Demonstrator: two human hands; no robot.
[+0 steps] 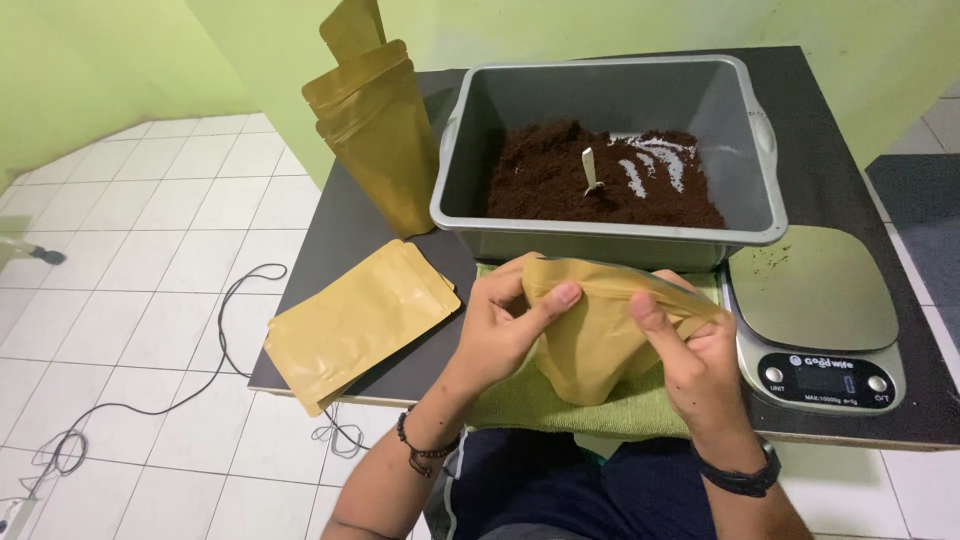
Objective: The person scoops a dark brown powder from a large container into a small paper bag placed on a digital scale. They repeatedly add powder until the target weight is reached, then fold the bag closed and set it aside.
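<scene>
At the counter's (850,190) near edge, over the green cloth (520,405): gold pouch (590,340) pinched between both hands, left hand (500,325) and right hand (690,350), fingers (560,297) prying its mouth, long axis sideways, tub of coffee grounds (610,180) just behind.

- Pouch (590,335): gold, smooth, a bit shiny
- Tub (610,235): grey plastic, smooth
- Grounds (560,180): brown, rough, crumbly
- Towel (600,410): green cloth, fuzzy
- Scale (810,285) top: shiny metal

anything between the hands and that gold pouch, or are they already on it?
Nothing visible stands between them. The left hand and the right hand both grip the gold pouch at its top edge, over the green cloth, in front of the grey tub of dark grounds.
</scene>
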